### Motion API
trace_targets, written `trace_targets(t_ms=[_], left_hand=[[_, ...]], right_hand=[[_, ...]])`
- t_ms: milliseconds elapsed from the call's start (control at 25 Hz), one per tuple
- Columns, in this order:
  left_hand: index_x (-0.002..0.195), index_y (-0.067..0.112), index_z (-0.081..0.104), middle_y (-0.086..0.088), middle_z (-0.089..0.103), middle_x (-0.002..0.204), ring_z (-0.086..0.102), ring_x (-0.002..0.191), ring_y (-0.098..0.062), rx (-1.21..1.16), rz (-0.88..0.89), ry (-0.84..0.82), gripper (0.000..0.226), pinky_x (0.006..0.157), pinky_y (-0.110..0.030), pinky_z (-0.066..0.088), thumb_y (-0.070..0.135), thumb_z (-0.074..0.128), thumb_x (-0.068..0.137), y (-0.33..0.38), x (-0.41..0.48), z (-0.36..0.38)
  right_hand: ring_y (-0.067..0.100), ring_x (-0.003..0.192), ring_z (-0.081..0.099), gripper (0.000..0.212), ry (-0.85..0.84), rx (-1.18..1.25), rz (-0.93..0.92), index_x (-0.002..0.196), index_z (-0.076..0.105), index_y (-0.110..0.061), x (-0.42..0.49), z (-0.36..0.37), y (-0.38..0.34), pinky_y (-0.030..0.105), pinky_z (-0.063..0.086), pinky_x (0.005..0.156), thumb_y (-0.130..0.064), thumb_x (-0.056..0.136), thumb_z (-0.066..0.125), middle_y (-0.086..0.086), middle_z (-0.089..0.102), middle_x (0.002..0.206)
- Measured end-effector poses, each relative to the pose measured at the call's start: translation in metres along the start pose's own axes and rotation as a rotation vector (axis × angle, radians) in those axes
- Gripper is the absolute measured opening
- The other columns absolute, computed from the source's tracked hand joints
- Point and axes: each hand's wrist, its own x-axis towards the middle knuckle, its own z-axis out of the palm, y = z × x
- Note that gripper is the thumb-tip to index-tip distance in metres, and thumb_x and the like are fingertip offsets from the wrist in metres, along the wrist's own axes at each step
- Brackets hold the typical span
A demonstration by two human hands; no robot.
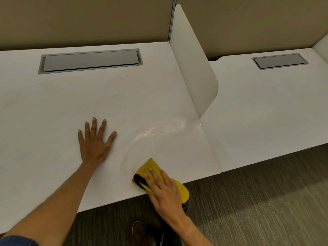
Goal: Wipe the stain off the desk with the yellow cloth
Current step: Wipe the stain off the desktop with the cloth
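Note:
A yellow cloth [150, 166] with a black edge lies on the white desk [53, 107] at its front edge, partly hanging over it. My right hand [164, 189] presses flat on top of the cloth, fingers pointing up and left. A faint brownish smear [128, 162] curves across the desk from the cloth toward a wet arc of streaks [159, 129] near the divider. My left hand [95, 141] rests flat on the desk to the left of the smear, fingers spread, holding nothing.
A white divider panel [191, 68] stands upright to the right of the smear, with a second desk [266, 107] beyond it. A grey cable hatch [90, 61] is set into the back of the desk. My shoe [140, 231] shows on the carpet below.

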Motion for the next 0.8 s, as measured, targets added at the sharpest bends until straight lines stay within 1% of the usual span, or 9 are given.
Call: trace_targets(t_ms=[160,280,360,440,560,680,800], left_hand=[[0.161,0.040,0.009,0.003,0.002,0.173,-0.005,0.159,-0.023,-0.031,0.001,0.000,0.077,0.125,-0.048,-0.010,0.077,0.015,0.094,-0.002,0.002,0.001],[0.161,0.042,0.013,0.007,0.004,0.172,-0.004,0.159,-0.019,-0.102,-0.001,0.014,0.073,0.125,-0.046,-0.009,0.073,0.013,0.095,-0.006,0.004,0.002],[0.160,0.043,0.014,0.009,0.006,0.172,-0.002,0.159,-0.016,-0.179,0.009,0.036,0.069,0.126,-0.046,-0.008,0.070,0.010,0.096,-0.010,0.006,0.003],[0.160,0.044,0.015,0.009,0.006,0.172,-0.002,0.158,-0.015,-0.223,0.024,0.063,0.066,0.127,-0.045,-0.007,0.067,0.009,0.098,-0.012,0.006,0.006],[0.160,0.042,0.015,0.009,0.007,0.172,-0.001,0.159,-0.015,-0.245,0.016,0.117,0.061,0.126,-0.043,-0.008,0.061,0.010,0.102,-0.013,0.006,0.008],[0.160,0.042,0.016,0.009,0.013,0.171,0.002,0.158,-0.014,-0.331,-0.010,0.138,0.058,0.126,-0.040,-0.006,0.056,0.014,0.103,-0.013,0.007,0.007],[0.160,0.042,0.017,0.009,0.016,0.170,0.004,0.158,-0.012,-0.374,-0.004,0.150,0.058,0.127,-0.038,-0.004,0.054,0.015,0.104,-0.015,0.007,0.008]], right_hand=[[0.026,0.145,0.039,0.050,-0.090,-0.054,-0.154,0.147,0.043,-0.034,0.011,0.027,-0.051,0.035,0.050,0.100,-0.046,0.099,0.049,-0.010,0.037,0.160],[0.029,0.146,0.036,0.053,-0.096,-0.121,-0.186,0.148,0.042,-0.033,0.030,0.040,-0.075,0.038,0.041,0.110,-0.046,0.098,0.054,-0.009,0.038,0.159],[0.031,0.147,0.034,0.053,-0.092,-0.170,-0.193,0.148,0.042,-0.032,0.048,0.045,-0.081,0.040,0.036,0.115,-0.043,0.098,0.056,-0.008,0.039,0.159],[0.033,0.149,0.029,0.056,-0.104,-0.186,-0.183,0.150,0.039,-0.031,0.069,0.047,-0.082,0.043,0.032,0.119,-0.037,0.097,0.057,-0.005,0.035,0.161],[0.034,0.152,0.018,0.059,-0.112,-0.134,-0.139,0.154,0.031,-0.029,0.101,0.047,-0.078,0.049,0.023,0.121,-0.027,0.099,0.054,-0.003,0.026,0.165],[0.033,0.154,0.008,0.062,-0.104,-0.090,-0.128,0.155,0.027,-0.029,0.125,0.043,-0.067,0.050,0.013,0.124,-0.019,0.100,0.052,-0.003,0.019,0.167],[0.033,0.154,0.007,0.062,-0.076,-0.083,-0.106,0.155,0.027,-0.030,0.143,0.036,-0.053,0.050,0.012,0.124,-0.018,0.100,0.053,-0.003,0.018,0.167]])
